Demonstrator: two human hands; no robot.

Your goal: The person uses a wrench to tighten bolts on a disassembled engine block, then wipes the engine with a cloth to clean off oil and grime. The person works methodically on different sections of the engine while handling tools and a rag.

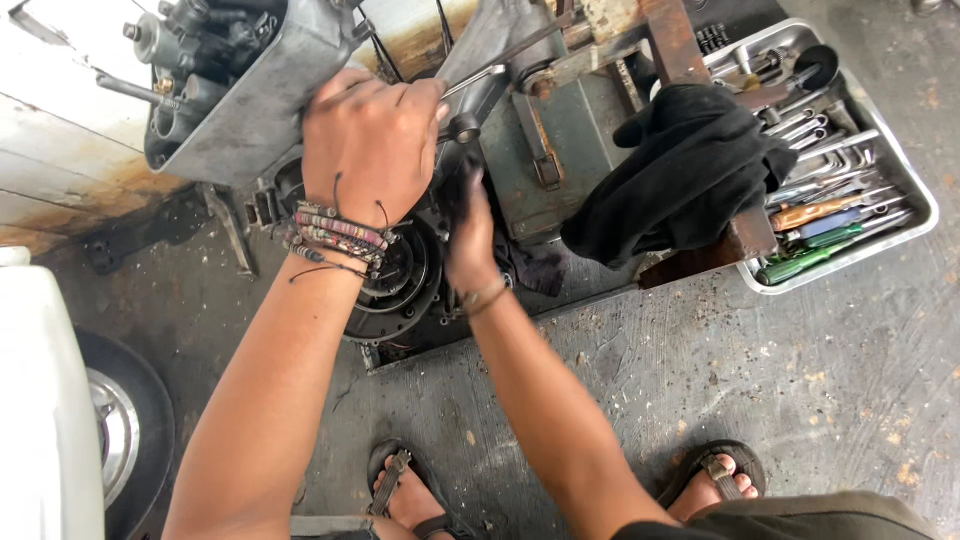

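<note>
My left hand (368, 140), with several bead bracelets at the wrist, is closed around the handle of a chrome wrench (478, 78) that reaches up to the right over a grey engine casing (250, 110). My right hand (470, 225), dark with grease, presses down just below the wrench's round socket end (465, 128), beside a round black engine cover (400, 285). Its fingers are partly hidden by the left hand, so what it grips does not show.
A black cloth (690, 175) is draped over a rusty metal bar (745, 235). A metal tray (915, 180) at the right holds wrenches and screwdrivers. A wheel (125, 420) and a white body panel (45, 400) stand at the left. My sandalled feet (715, 480) rest on the concrete floor.
</note>
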